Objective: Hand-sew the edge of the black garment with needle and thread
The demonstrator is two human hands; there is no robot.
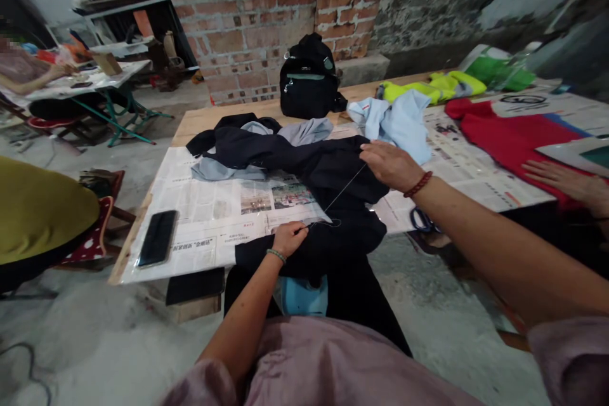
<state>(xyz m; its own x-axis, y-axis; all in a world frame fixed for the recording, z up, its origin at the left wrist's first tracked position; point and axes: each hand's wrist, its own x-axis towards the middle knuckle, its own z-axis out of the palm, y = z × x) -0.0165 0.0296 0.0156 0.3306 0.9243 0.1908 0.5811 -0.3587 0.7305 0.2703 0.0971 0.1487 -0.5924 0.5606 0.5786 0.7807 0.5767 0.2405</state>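
Note:
Dark garment cloth (333, 168) spreads over the table edge and onto my lap. At its near part my left hand (290, 239) is closed, pinching a fold of the black fabric. Farther off to the right, my right hand (391, 166) is raised over the garment with its fingertips pressed together on a thread. That pale thread (346, 189) runs taut from my right fingers down to the cloth near my left hand, where a thin loop of it lies. Whether a needle sits in my right fingertips is too small to tell.
Newspaper (204, 203) covers the wooden table. A phone (158, 238) lies at left, a black backpack (309, 79) stands behind, and light blue cloth (394, 117) sits beyond my right hand. Scissors (422, 220) rest at the edge. Another person's hand (566, 181) touches red cloth (514, 133).

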